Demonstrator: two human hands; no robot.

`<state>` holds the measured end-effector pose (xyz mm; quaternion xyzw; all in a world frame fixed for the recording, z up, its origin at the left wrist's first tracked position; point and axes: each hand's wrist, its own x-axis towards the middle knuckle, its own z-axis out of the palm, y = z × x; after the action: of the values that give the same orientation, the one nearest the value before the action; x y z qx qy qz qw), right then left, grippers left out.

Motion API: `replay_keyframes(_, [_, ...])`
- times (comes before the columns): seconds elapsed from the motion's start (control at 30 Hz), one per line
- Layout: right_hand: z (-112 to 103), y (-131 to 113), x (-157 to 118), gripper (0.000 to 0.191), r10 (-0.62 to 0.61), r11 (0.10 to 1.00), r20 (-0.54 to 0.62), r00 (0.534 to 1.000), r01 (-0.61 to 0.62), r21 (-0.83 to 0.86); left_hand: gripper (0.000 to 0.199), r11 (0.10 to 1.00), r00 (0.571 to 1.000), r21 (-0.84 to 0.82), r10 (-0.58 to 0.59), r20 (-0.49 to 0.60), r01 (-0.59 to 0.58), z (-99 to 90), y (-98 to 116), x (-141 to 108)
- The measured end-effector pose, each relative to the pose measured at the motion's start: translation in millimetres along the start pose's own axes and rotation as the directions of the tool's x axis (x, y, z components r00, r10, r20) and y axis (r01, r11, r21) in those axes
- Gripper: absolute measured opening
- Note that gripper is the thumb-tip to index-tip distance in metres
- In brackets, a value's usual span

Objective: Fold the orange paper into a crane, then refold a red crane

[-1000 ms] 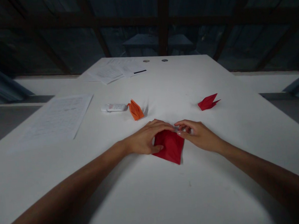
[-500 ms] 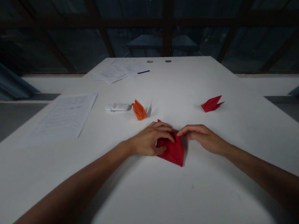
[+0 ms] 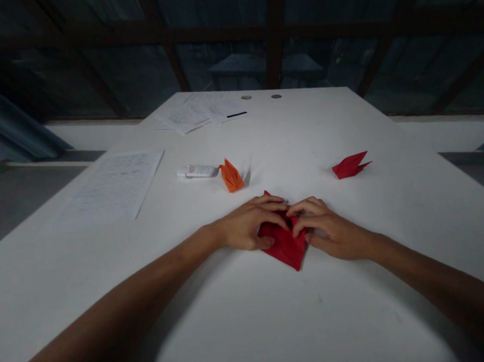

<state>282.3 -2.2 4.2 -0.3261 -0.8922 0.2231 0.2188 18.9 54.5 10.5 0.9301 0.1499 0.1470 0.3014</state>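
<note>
A folded sheet of red paper (image 3: 285, 246) lies on the white table, one corner pointing toward me. My left hand (image 3: 250, 224) rests over its left part, fingers spread and pressing on the paper. From the right, my right hand (image 3: 330, 227) touches the paper's right side, its fingers bent and apart with the tips on the red surface. The fingertips of both hands are close together near the upper middle, where they hide part of the folds.
Beyond the hands stands an orange folded paper figure (image 3: 232, 176) beside a white tube (image 3: 197, 171). A red folded figure (image 3: 351, 165) is at the right. Written sheets (image 3: 111, 186) lie left; a black pen (image 3: 237, 114) lies farther back.
My right hand has come further over the paper's right side, its fingers now more spread. My left hand keeps its place on the paper. The whole view has shifted slightly.
</note>
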Motion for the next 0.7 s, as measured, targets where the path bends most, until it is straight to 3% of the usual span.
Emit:
replay_keyframes(0.17, [-5.5,4.9,-0.7,0.043,-0.090,0.988,0.035,0.995,0.093,-0.124,0.050,0.999,1.000,0.044,0.003,0.031,-0.004,-1.1,-0.4,-0.1])
replay_keyframes(0.33, [-13.9,7.1,0.1,0.039,-0.114,0.981,0.043,0.993,0.119,-0.154,0.048,1.000,1.000,-0.020,0.016,0.013,-0.016,-1.5,-3.3,-0.6])
replay_keyframes(0.53, [-15.1,8.5,-1.2,0.070,-0.100,0.990,0.084,0.991,0.108,-0.090,0.038,0.994,1.000,-0.105,0.017,0.002,-0.017,-2.9,-9.5,-2.2])
replay_keyframes(0.7, [-7.4,9.9,-1.3,0.040,-0.138,0.984,0.018,0.990,0.139,-0.111,0.031,0.987,1.000,-0.160,0.014,-0.015,-0.016,-4.0,-12.9,-2.1])
